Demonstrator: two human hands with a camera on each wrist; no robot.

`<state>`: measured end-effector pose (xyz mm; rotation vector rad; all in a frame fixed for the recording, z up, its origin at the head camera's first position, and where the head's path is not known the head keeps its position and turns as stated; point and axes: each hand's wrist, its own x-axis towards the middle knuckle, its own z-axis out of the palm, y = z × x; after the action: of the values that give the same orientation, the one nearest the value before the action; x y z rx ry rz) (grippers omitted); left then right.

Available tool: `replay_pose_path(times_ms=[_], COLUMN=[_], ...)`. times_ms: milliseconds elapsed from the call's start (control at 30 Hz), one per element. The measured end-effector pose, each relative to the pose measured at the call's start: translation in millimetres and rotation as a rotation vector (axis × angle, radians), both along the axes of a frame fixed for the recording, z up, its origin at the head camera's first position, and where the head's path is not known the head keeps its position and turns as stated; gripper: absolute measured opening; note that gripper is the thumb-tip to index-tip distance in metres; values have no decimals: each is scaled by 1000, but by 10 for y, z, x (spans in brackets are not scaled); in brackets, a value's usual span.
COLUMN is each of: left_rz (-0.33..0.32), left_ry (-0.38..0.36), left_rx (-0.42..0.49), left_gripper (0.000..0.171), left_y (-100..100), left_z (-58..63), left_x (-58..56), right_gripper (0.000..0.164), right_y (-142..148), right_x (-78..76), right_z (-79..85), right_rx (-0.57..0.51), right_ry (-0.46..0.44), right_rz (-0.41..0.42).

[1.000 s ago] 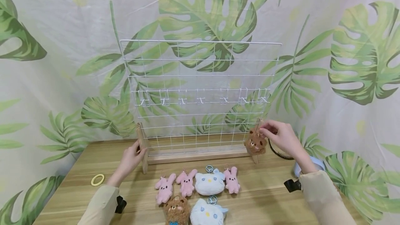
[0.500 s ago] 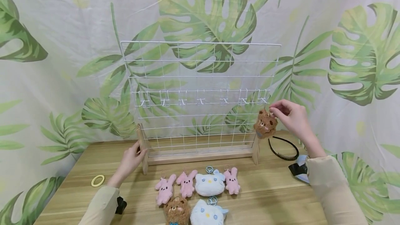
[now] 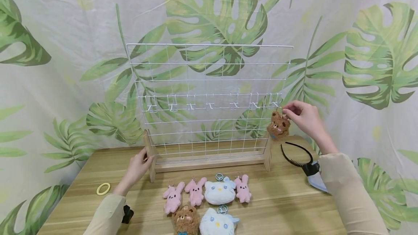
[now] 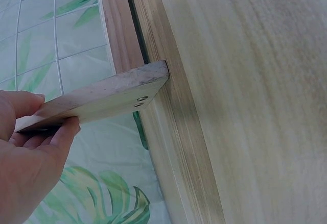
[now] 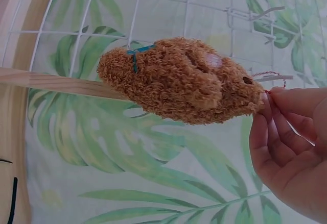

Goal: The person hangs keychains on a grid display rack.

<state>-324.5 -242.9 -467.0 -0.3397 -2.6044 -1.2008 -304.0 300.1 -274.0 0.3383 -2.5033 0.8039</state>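
A brown plush bear keychain (image 3: pixel 279 125) dangles from my right hand (image 3: pixel 303 117), which pinches it at its top by a thin red cord. In the right wrist view the cord loop lies right at the tip of a white hook (image 5: pixel 283 77); the bear (image 5: pixel 179 81) wears a blue bow. The hook belongs to a row of several hooks across a white wire grid rack (image 3: pixel 209 81). My left hand (image 3: pixel 138 166) grips the rack's left wooden upright (image 4: pixel 102 94), thumb on one side and fingers on the other.
Pink plush rabbits (image 3: pixel 173 198), white plush cats (image 3: pixel 219 192) and another brown bear (image 3: pixel 185 220) lie before the rack. A yellow ring (image 3: pixel 103 189) lies left. A black headband (image 3: pixel 295 155) and a pale blue item (image 3: pixel 316 182) lie right. A leaf-print curtain (image 3: pixel 209 6) hangs behind.
My right hand has raised the bear keychain from beside the rack's right foot up to the rightmost hook, slightly to the right. My left hand has stayed on the upright.
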Motion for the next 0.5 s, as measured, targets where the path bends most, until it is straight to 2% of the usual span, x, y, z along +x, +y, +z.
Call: replay_pose_path(times_ms=[200, 500], left_rz=[-5, 21], left_ry=[-11, 10], left_rx=[6, -10], left_gripper=[46, 39], left_y=[9, 11], left_z=[3, 11], left_x=[10, 14], right_gripper=[19, 19], right_y=[17, 12], right_x=[-94, -180], right_z=[-59, -115], right_rx=[12, 21], right_ry=[-39, -31], right_rz=[0, 11])
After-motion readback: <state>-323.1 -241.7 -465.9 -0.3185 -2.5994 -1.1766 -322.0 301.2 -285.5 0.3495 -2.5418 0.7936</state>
